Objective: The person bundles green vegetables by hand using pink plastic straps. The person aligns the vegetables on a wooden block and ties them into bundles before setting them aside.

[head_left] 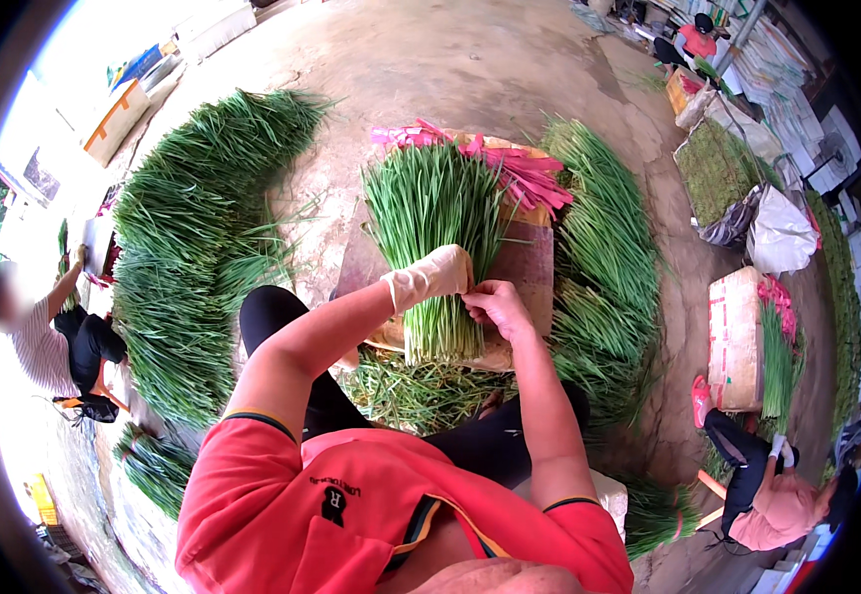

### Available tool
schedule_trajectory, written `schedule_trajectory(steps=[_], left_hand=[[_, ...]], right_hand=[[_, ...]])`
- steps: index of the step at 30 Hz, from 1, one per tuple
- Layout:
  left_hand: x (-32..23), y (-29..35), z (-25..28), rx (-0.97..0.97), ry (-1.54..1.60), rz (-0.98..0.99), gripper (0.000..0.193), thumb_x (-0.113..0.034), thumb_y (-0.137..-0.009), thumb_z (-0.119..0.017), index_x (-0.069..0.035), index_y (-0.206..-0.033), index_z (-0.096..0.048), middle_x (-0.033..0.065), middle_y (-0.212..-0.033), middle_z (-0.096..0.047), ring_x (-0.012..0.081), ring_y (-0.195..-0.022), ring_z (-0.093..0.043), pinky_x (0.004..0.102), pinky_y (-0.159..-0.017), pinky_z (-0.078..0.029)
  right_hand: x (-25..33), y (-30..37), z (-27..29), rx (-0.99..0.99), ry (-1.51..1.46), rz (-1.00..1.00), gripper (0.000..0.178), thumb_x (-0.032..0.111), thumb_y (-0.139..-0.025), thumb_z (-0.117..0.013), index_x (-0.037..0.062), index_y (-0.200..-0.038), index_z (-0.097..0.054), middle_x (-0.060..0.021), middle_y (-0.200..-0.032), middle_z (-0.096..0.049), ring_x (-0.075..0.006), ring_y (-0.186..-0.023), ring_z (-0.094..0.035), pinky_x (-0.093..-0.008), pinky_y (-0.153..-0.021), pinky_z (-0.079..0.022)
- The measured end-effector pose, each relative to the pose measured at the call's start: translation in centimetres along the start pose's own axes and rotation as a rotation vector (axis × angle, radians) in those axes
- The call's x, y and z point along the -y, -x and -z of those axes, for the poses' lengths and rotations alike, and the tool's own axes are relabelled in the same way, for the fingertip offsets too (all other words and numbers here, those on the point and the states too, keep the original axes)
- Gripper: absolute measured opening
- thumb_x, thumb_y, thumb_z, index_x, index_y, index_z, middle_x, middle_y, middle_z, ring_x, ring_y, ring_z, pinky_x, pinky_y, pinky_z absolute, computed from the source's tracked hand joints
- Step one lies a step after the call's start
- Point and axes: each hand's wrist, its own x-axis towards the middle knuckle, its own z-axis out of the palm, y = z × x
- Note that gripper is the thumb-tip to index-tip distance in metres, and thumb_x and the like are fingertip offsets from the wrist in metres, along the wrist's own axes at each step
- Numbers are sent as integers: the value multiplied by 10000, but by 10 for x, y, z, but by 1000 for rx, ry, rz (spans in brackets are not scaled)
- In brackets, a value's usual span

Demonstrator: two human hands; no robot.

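Note:
A thick bundle of garlic chives [435, 198] lies across a low, worn box-like stand [537, 262] before me, leaf tips pointing away and pale stems toward me. My left hand [432, 277], in a whitish glove, is wrapped over the bundle above its stem ends. Against the bundle's right side, my bare right hand [498, 305] is closed in a pinch close to the left fingertips. Whatever sits between those right fingers is too small to make out. Flat pink strips [525, 176] lie along the stand's far edge, partly beneath the leaves.
Long heaps of chives flank me, a left heap [178, 238] and a right heap [604, 247]. Loose trimmings [416, 391] lie below the stand. One person [40, 342] works at left, another [777, 495] at lower right beside a pale box [735, 337], and a third [696, 42] far right.

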Motion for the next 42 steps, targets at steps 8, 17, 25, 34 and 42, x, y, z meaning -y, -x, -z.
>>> schedule_trajectory(steps=[8, 17, 25, 34, 42], left_hand=[[-30, 12, -8, -286, -593, -420, 183, -109, -648, -553, -80, -826, -523, 106, -693, -539, 284, -657, -555, 363, -528, -443], [-17, 16, 6, -437, -852, -680, 188, -177, -688, -503, -109, -863, -512, 60, -733, -473, 224, -653, -542, 316, -485, -452], [-2, 9, 9, -219, -900, -481, 67, -182, -645, -545, -116, -636, -543, 57, -608, -522, 246, -590, -532, 354, -484, -423], [5, 48, -7, -428, -274, -378, 97, -126, -683, -549, -39, -642, -533, 93, -611, -511, 281, -589, -512, 345, -546, -425], [15, 53, -31, -559, 592, -268, 89, -55, -729, -539, -5, -783, -589, 23, -644, -514, 114, -515, -466, 232, -465, -368]], right_hand=[[-20, -15, 6, -40, -197, 325, 123, 14, -793, -446, 49, -854, -548, 4, -770, -551, -89, -696, -534, -236, -615, -449], [-15, -30, 20, 166, -38, 274, 110, 98, -804, -481, 72, -878, -558, 26, -771, -545, -56, -645, -488, -222, -597, -429], [2, -26, 8, -167, 554, 640, 105, 86, -701, -561, -16, -722, -569, -128, -668, -550, -230, -608, -554, -313, -547, -444], [-18, -26, 14, -282, 648, 779, 91, 88, -652, -550, -2, -651, -556, -162, -649, -541, -303, -599, -534, -358, -553, -428], [-6, -21, -6, 11, -181, 312, 133, 141, -782, -497, 33, -712, -531, 7, -579, -503, -53, -474, -445, -186, -406, -340]])
